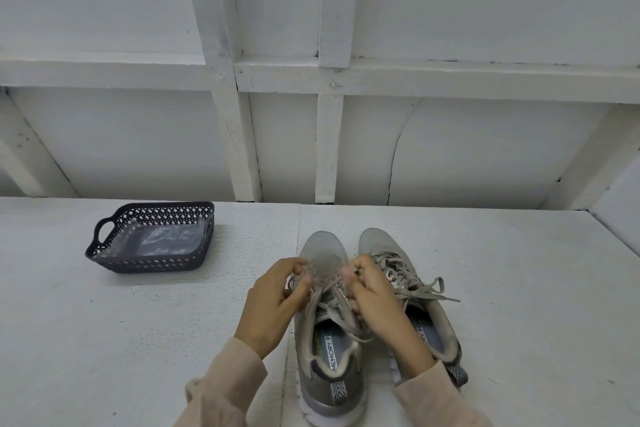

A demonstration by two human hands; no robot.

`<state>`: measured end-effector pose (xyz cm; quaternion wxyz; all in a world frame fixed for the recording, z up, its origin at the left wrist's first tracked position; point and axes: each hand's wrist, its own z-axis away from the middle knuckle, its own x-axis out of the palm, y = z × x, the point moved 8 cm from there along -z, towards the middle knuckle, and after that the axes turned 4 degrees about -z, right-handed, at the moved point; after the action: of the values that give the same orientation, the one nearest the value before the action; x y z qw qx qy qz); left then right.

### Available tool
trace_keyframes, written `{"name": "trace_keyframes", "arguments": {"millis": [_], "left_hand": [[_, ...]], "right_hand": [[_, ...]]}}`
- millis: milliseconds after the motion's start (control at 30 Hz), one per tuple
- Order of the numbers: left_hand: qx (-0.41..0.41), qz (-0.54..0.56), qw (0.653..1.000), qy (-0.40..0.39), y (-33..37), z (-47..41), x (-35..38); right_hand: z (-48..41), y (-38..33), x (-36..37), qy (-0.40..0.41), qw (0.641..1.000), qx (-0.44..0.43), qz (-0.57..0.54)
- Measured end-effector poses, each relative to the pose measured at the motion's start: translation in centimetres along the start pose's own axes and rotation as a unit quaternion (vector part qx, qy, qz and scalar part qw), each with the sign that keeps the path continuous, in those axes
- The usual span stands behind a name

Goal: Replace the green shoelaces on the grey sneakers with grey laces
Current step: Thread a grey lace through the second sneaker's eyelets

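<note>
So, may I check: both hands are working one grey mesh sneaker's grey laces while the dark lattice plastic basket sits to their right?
Not quite: the head view shows the dark lattice plastic basket to their left. The left hand and right hand do work one grey mesh sneaker's grey laces.

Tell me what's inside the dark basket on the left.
A clear, crumpled plastic bag lies on the floor of the basket. Whatever the bag holds cannot be made out.
</note>
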<state>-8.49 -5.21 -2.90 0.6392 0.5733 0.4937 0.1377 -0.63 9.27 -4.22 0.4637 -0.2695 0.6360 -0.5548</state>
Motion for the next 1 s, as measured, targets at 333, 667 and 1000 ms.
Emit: {"name": "trace_keyframes", "arguments": {"millis": [333,667,1000], "left_hand": [[-0.036,0.045,0.998,0.021,-0.3,0.2,-0.1],[0.015,0.011,0.994,-0.104,-0.5,1.4,3.6],[0.019,-0.019,0.999,-0.035,-0.5,0.9,2.7]], "right_hand": [[0.8,0.4,-0.3,0.026,0.984,0.069,-0.164],[2.3,-4.8,-3.9,0.069,0.931,-0.009,-0.358],[4.5,-7.3,0.5,-0.172,0.734,0.115,-0.647]]}}
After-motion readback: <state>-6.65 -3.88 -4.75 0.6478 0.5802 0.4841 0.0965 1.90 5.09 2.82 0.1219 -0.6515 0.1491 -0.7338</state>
